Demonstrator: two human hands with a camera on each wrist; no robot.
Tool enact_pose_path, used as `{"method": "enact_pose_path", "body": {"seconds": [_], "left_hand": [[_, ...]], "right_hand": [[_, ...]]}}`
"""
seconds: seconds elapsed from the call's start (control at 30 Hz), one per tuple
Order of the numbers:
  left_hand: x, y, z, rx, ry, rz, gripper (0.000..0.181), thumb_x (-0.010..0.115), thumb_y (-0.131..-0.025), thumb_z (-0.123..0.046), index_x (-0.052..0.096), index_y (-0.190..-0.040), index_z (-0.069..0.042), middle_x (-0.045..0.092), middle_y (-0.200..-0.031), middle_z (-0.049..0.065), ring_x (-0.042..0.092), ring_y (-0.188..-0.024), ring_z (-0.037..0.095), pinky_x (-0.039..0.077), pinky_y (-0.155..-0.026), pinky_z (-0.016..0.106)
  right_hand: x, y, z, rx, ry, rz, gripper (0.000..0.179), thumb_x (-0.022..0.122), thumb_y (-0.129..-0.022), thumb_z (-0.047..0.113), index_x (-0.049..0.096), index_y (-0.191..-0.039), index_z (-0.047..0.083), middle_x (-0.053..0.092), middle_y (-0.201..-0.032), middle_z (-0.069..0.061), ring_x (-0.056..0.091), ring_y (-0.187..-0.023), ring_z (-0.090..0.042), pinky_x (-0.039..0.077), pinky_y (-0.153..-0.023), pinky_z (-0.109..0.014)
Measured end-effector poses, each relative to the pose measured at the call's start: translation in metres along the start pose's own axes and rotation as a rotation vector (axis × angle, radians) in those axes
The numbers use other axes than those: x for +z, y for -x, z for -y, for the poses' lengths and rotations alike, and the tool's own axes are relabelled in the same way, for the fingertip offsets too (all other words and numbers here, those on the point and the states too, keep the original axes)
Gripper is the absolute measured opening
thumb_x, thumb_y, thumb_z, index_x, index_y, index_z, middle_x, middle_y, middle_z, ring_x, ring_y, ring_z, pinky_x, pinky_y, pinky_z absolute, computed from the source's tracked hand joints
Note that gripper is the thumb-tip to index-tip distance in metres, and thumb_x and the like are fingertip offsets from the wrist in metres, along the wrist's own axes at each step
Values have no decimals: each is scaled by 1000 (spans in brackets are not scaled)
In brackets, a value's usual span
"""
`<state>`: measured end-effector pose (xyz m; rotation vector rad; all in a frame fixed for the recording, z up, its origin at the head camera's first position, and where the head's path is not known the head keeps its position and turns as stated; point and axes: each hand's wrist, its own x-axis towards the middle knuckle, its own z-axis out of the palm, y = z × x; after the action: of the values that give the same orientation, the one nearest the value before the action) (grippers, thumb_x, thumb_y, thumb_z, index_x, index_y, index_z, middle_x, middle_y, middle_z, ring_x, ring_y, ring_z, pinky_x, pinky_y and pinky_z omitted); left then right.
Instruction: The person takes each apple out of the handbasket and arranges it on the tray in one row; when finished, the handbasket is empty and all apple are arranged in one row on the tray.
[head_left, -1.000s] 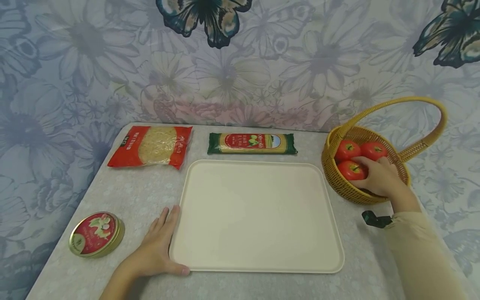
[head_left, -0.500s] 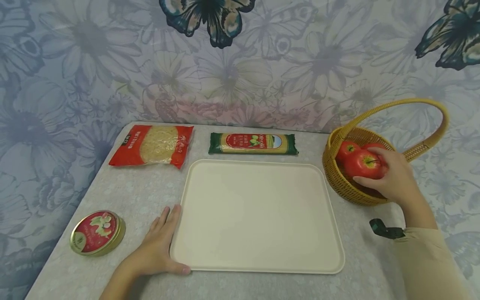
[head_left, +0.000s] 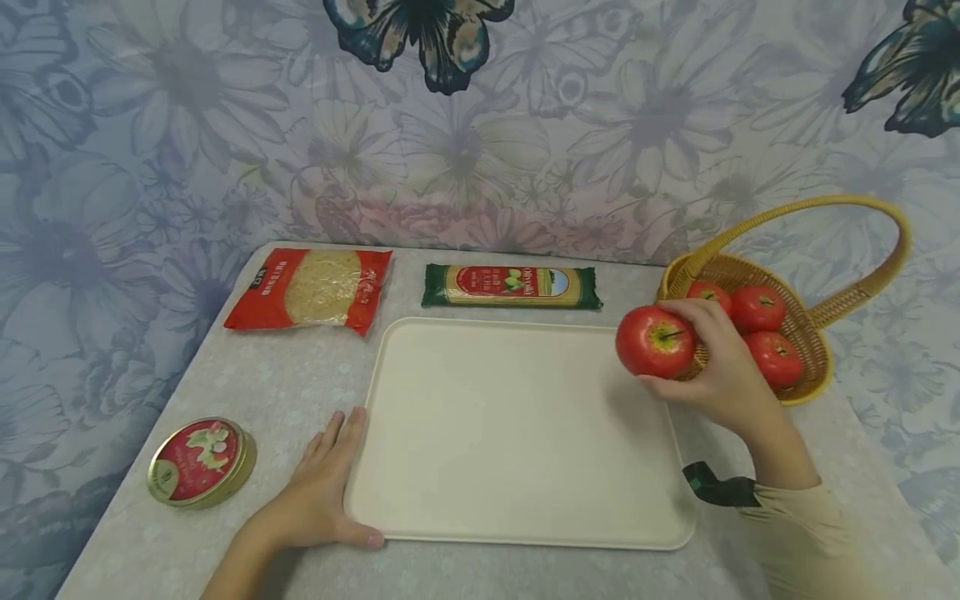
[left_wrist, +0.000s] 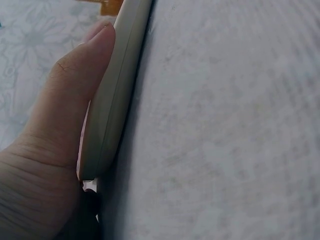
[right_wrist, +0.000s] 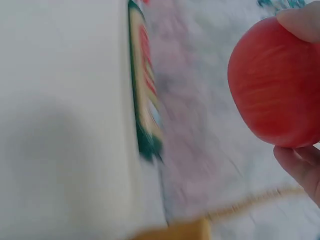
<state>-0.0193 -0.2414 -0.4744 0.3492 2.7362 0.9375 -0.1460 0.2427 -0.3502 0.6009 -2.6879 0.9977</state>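
Observation:
My right hand (head_left: 723,371) grips a red apple (head_left: 655,342) between thumb and fingers, above the right edge of the cream tray (head_left: 510,433). In the right wrist view the apple (right_wrist: 277,82) fills the upper right, with fingertips above and below it. Several more red apples (head_left: 759,308) sit in the yellow wicker basket (head_left: 813,375), partly behind the hand. My left hand (head_left: 315,492) rests at the tray's left front corner, fingers straight along the side and thumb at the front edge. The left wrist view shows that thumb (left_wrist: 75,85) against the tray's rim (left_wrist: 112,95).
A red bag of pale noodles (head_left: 311,287) lies at the back left, and a green and gold Olivoilà packet (head_left: 512,286) behind the tray. A round tin with a red lid (head_left: 201,462) stands at the left. The basket's tall handle (head_left: 892,250) arches to the right.
My right hand has taken hold of an apple in the basket, lifted it out and carried it left over the tray's edge. The left hand has stayed at the tray.

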Motion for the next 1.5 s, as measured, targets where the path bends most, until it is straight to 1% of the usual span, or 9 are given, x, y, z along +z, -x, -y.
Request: {"method": "enact_pose_path", "body": {"seconds": [0.03,0.07,0.27,0.5,0.67,0.77,0.9,1.23,1.5], "left_hand": [[0,0,0,2,-2,-4,155,84,-48,-75,0,-160,-10,8,-166,21,0,-152,46,-6,-124,46],[0,0,0,2,-1,-6,155,84,-48,-75,0,-160,-10,8,-166,21,0,-152,46,-7,-124,45],[0,1,0,-8,-3,-6,156,83,-46,-77,0,-160,-11,7,-167,20,0,-153,45,-5,-124,49],[1,1,-1,-3,-4,-19,155,85,-46,-74,2,-160,-9,10,-167,19,3,-153,44,-12,-122,30],[0,1,0,-21,4,-4,156,85,-46,-76,2,-161,-10,10,-167,18,1,-153,44,-4,-124,47],[-1,1,0,-35,8,4,156,84,-45,-76,1,-161,-12,9,-167,17,0,-153,43,0,-122,56],[-1,0,0,-39,12,9,156,84,-45,-76,1,-161,-13,9,-167,18,-1,-153,44,1,-121,60],[1,1,-1,-13,-2,-17,155,85,-46,-74,3,-160,-9,11,-166,20,3,-153,45,-8,-124,38],[0,1,-1,-25,-3,-3,156,84,-46,-76,2,-161,-11,10,-167,18,1,-153,44,-4,-124,49]], "right_hand": [[8,-3,5,-2,-22,25,85,93,-64,14,51,-138,15,49,-134,-8,48,-121,-25,52,-90,-54],[18,-7,9,-12,-47,48,84,93,-65,15,52,-138,15,49,-134,-7,49,-121,-25,52,-90,-57],[84,-27,33,-74,-159,193,82,91,-67,27,51,-138,18,49,-135,-3,54,-120,-22,52,-97,-51],[161,-51,66,-31,-229,356,82,89,-70,32,50,-141,21,48,-134,-1,54,-123,-22,54,-97,-46],[202,-64,84,-30,-248,397,83,88,-72,37,48,-144,18,47,-138,-1,53,-126,-22,53,-99,-45],[217,-70,95,-15,-251,414,83,86,-74,39,47,-144,19,46,-139,-1,52,-126,-21,53,-99,-43],[232,-76,105,-14,-247,428,82,85,-75,39,47,-144,18,46,-138,-2,52,-125,-19,53,-99,-39],[253,-84,118,2,-240,387,80,85,-75,39,47,-143,20,49,-135,0,53,-121,-15,51,-100,-34],[261,-84,120,30,-264,381,82,84,-76,42,45,-143,18,48,-137,0,52,-122,-15,51,-100,-34]]}}
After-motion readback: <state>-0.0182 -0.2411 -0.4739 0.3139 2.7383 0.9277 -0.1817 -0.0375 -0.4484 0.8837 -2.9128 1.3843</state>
